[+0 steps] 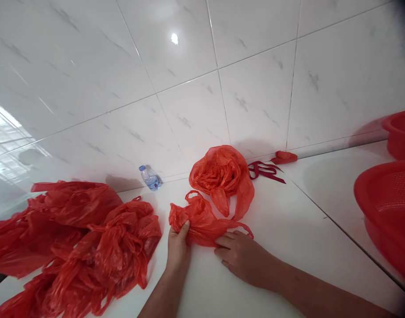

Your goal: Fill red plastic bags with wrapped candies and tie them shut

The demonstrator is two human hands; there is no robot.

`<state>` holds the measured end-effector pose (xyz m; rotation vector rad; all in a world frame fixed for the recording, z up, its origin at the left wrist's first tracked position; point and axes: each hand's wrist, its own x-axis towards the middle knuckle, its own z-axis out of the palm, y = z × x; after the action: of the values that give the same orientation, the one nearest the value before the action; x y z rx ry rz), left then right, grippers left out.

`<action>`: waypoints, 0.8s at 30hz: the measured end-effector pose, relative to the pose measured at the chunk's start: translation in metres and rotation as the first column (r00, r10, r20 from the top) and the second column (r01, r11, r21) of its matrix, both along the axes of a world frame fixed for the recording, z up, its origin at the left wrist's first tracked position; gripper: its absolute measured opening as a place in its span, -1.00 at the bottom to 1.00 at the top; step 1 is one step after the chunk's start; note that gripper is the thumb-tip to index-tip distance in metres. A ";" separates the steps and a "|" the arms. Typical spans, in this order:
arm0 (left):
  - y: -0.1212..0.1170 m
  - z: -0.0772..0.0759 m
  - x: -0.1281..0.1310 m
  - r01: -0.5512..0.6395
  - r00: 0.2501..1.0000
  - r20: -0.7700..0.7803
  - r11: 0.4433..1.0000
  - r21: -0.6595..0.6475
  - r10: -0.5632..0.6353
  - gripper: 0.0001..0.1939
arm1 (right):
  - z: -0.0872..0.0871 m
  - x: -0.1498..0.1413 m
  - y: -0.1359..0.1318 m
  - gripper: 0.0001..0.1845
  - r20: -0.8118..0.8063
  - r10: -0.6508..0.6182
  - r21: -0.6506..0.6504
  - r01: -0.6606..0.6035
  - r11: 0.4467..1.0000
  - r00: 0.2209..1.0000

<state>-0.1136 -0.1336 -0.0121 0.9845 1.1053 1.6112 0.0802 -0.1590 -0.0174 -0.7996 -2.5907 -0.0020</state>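
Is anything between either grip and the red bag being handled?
Nothing visible: the left grip has its thumb over the red bag, and the right grip is at its near right edge. The crumpled red bundle lies beyond the bag, not in between.

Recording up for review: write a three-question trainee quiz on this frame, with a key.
1. True or false: the cap on the bottle is red.

2. Which thing does the left hand hold?
A) a dark red ribbon
B) a red plastic bag
C) the bottle

3. Fill in: the nearer red basin stands on the person's ____ side.

Key: 1. False, it is blue. 2. B. 3. right.
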 end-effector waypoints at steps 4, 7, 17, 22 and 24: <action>-0.002 0.004 -0.016 0.014 0.960 0.281 1.000 -0.001 -0.013 -0.73 | 0.002 0.002 -0.001 -0.84 -0.006 0.018 -0.034 -0.018 0.999 1.000; 0.000 0.004 -0.022 0.015 0.916 0.402 0.999 -0.047 0.005 -0.76 | -0.001 0.002 -0.004 -0.81 -0.021 0.039 -0.022 -0.040 0.999 0.999; 0.002 0.002 -0.036 0.156 0.839 0.539 0.980 -0.123 -0.066 -0.79 | 0.005 -0.001 -0.024 -0.61 -0.112 -0.030 -0.181 0.009 0.983 0.993; 0.001 0.006 -0.035 0.174 0.832 0.539 0.984 -0.034 -0.128 -0.80 | 0.008 0.000 -0.019 -0.43 -0.444 -0.359 -0.500 0.105 0.859 0.821; 0.001 0.006 -0.035 0.176 0.836 0.533 0.984 -0.034 -0.131 -0.80 | 0.009 0.004 -0.014 -0.40 -0.460 -0.490 -0.703 0.034 0.711 0.740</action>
<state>-0.1487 -0.1324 -0.0061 0.5036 0.6827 1.5587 0.0842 -0.1732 -0.0079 -1.1833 -1.7653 0.9834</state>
